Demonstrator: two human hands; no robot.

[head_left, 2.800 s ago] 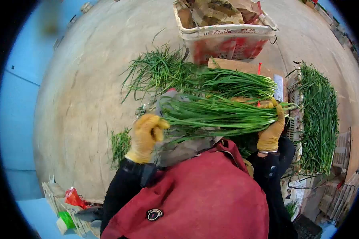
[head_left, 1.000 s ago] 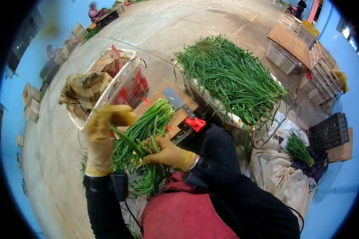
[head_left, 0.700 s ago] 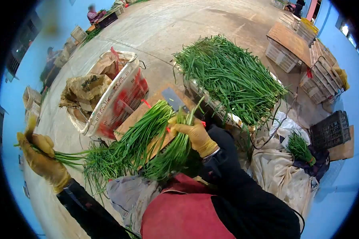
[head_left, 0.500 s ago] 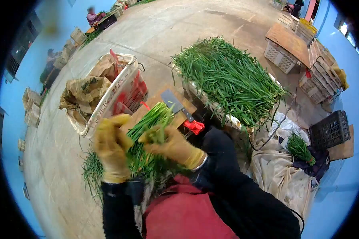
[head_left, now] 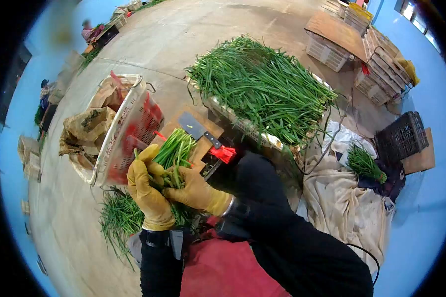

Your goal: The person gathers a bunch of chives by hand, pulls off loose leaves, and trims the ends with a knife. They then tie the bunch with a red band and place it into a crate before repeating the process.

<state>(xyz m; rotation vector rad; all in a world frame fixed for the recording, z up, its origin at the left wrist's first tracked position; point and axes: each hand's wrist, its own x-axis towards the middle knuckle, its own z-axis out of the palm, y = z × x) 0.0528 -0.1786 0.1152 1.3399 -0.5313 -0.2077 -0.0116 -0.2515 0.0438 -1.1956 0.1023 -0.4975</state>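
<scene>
We hold our gloved left hand (head_left: 151,195) and right hand (head_left: 198,190) close together, fingers (head_left: 176,193) bent. Our left forearm (head_left: 161,267) points ahead; our right forearm (head_left: 292,237) slants leftward.

The gloved left grip (head_left: 150,194) meets the right grip (head_left: 197,190), closed on green stalks (head_left: 174,177), near a cleaver (head_left: 195,127).

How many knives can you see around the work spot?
1: the knife lies on the wooden board, beside the green stalks there and beyond the right hand. Any others could be hidden.
</scene>
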